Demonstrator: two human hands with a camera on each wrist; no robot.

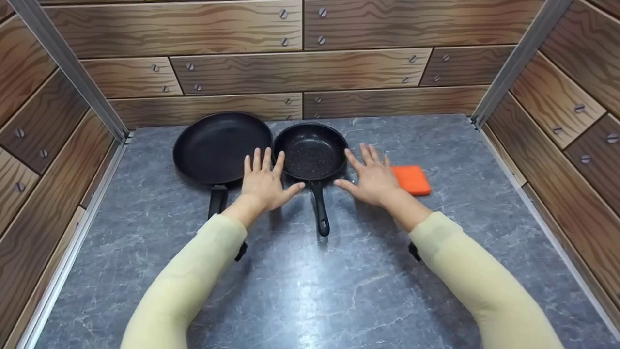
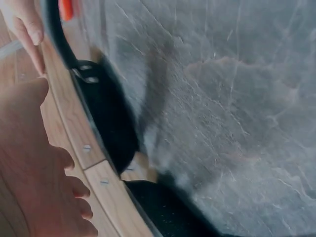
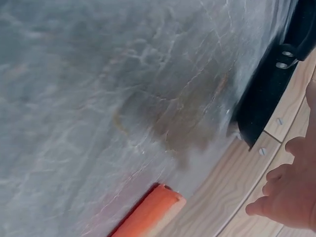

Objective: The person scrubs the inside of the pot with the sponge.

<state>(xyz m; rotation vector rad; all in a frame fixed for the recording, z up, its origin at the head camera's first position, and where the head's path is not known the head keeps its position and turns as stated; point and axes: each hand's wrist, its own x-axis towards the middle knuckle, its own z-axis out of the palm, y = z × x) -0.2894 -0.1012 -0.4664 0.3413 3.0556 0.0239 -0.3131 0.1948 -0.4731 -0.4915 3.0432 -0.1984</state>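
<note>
Two black frying pans stand side by side on the grey marbled tabletop. The larger frying pan point(image 1: 218, 145) is on the left, the smaller frying pan point(image 1: 310, 150) with speckled inside to its right; both handles point toward me. My left hand point(image 1: 266, 184), fingers spread, is held over the gap between the pans, holding nothing. My right hand point(image 1: 373, 179) is likewise spread and holds nothing, just right of the smaller pan. Partly hidden behind it lies an orange sponge-like block point(image 1: 413, 179). In the right wrist view the orange block point(image 3: 148, 212) and the smaller pan point(image 3: 266, 98) show beside the hand point(image 3: 291, 192).
Wood-patterned walls point(image 1: 300, 70) enclose the tabletop point(image 1: 310, 291) at the back and both sides. Metal posts point(image 1: 518, 63) rise at the two back corners. The pans sit close to the back wall.
</note>
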